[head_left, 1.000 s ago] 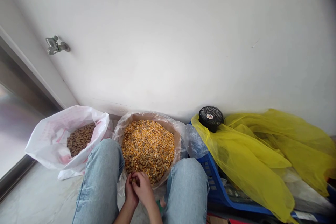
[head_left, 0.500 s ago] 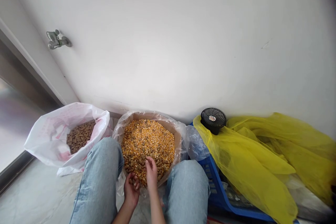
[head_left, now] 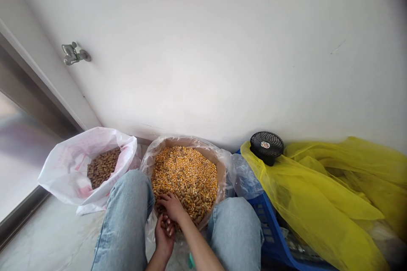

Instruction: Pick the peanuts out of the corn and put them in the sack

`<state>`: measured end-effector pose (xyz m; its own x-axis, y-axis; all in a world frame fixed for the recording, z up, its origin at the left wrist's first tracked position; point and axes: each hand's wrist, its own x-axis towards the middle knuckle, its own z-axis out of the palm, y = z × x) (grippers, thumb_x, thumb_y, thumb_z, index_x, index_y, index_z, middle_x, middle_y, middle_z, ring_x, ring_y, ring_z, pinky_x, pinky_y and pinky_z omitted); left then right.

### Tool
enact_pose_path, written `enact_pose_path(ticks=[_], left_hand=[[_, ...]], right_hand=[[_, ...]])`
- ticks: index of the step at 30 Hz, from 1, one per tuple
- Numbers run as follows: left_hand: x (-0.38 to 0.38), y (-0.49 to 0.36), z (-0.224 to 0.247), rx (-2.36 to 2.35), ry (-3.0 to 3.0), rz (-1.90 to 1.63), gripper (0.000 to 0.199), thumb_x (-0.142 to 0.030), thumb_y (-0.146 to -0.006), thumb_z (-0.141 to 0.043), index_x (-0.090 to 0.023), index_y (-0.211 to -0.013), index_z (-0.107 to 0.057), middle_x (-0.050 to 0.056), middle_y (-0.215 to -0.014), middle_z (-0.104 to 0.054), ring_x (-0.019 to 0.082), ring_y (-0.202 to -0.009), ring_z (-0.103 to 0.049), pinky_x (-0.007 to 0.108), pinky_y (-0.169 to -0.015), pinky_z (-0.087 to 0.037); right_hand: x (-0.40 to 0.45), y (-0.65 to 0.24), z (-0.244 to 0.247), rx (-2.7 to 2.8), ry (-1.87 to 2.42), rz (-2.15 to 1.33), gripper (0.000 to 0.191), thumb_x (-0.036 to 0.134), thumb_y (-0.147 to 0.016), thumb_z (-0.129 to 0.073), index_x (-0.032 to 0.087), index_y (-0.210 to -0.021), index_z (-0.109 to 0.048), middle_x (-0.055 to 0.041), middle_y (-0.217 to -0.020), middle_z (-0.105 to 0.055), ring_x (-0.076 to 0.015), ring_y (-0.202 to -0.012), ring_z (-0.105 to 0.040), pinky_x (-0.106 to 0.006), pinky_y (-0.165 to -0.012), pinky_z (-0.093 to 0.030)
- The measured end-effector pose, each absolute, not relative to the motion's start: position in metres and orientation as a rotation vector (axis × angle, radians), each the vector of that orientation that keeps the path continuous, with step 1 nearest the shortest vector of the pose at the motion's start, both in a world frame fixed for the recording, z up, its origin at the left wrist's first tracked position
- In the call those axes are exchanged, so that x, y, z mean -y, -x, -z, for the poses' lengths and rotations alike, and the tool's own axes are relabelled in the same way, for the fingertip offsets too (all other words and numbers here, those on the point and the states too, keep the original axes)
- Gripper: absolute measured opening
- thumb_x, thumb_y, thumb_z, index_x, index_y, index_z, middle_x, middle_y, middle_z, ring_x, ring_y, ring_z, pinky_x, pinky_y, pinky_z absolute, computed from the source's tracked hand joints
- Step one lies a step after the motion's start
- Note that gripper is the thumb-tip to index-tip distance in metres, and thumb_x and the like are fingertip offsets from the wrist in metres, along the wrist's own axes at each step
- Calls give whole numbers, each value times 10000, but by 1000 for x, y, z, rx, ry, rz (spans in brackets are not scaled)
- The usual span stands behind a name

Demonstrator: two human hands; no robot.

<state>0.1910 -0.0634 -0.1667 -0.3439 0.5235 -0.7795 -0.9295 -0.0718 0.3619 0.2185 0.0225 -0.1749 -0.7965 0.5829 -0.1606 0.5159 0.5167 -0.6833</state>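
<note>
Since the earlier frame, the right hand (head_left: 172,206) has moved back from the middle of the grain and now lies low across the near edge of the pile, just above the left hand (head_left: 164,237). The white wall (head_left: 203,51) rises far beyond the fingers, and a yellow plastic sheet (head_left: 318,190) lies well to their right, over a blue plastic crate (head_left: 270,226). Directly ahead of the fingers is a clear plastic bag (head_left: 190,140) with brown paper inside, and its rim is folded open, perhaps so that the hands can reach in easily. It stands between the person's knees in light blue jeans (head_left: 127,216), so it seems placed for close work. Farther to the left of the fingers, a white plastic bag (head_left: 63,178) with pink print, which I cannot read, holds loose brown nuts (head_left: 103,168). Just ahead of the fingers, corn kernels (head_left: 186,173) are mixed with brown pods (head_left: 190,203), perhaps peanuts in shell. The left fingers (head_left: 167,228) are curled into a cup and seem to hold a few pods. The right fingers (head_left: 163,200) are partly open on the pile, and I cannot tell if they hold anything. Beyond them, a small black fan (head_left: 266,148) sits on the yellow sheet, and its round hub label (head_left: 265,145) is too small to read.
</note>
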Motion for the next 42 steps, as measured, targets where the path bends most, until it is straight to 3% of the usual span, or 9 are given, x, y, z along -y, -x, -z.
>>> enact_pose_path(ticks=[6, 11, 18, 24, 32, 38, 42], left_hand=[[64, -189, 167, -903, 671, -1663, 97, -169, -695, -463, -162, -599, -463, -43, -447, -383, 32, -299, -272, 169, -296, -165], [65, -189, 166, -888, 675, -1637, 111, -163, -709, -441, -147, -615, -498, -37, -441, -388, 30, -297, -279, 162, -296, -185], [63, -187, 155, -931, 685, -1627, 136, -140, -721, -416, -148, -652, -533, -21, -496, -431, 25, -312, -297, 153, -298, -218], [64, -187, 164, -966, 730, -1635, 99, -133, -729, -443, -148, -708, -538, -16, -533, -474, 39, -351, -373, 155, -324, -283], [62, -187, 168, -882, 731, -1645, 138, -88, -702, -437, -138, -666, -561, 18, -605, -559, 96, -514, -533, 190, -504, -419], [60, -182, 173, -938, 677, -1556, 213, -85, -688, -397, -133, -525, -526, 5, -498, -506, 97, -449, -497, 203, -500, -407], [61, -182, 172, -947, 654, -1574, 169, -106, -667, -429, -139, -538, -532, 0, -510, -511, 102, -467, -504, 209, -520, -412]], right_hand=[[-20, -217, 177, 2738, 1010, -1070, 311, 173, -724, -453, 266, -1004, -550, -10, -1138, -481, -180, -950, -450, -298, -793, -365], [-17, -217, 182, 2654, 1093, -1068, 234, 155, -731, -424, 218, -866, -603, -33, -1010, -542, -179, -902, -468, -276, -742, -379], [-19, -225, 181, 2317, 1228, -1167, 338, 34, -634, -385, 203, -807, -620, -20, -871, -578, -125, -831, -516, -208, -747, -375], [-21, -231, 165, 1964, 1371, -1217, 298, 79, -630, -404, 145, -838, -607, -57, -851, -605, -154, -833, -541, -252, -758, -396], [25, -236, 114, 1633, 1328, -1349, 230, 211, -718, -454, 196, -913, -576, -29, -926, -600, -155, -880, -532, -260, -803, -388], [65, -236, 119, 1572, 1312, -1519, 260, 114, -647, -474, 192, -858, -604, -30, -899, -619, -173, -874, -541, -283, -816, -388], [62, -236, 124, 1586, 1339, -1492, 273, 116, -647, -469, 193, -863, -617, -37, -895, -626, -180, -869, -550, -297, -812, -397]])
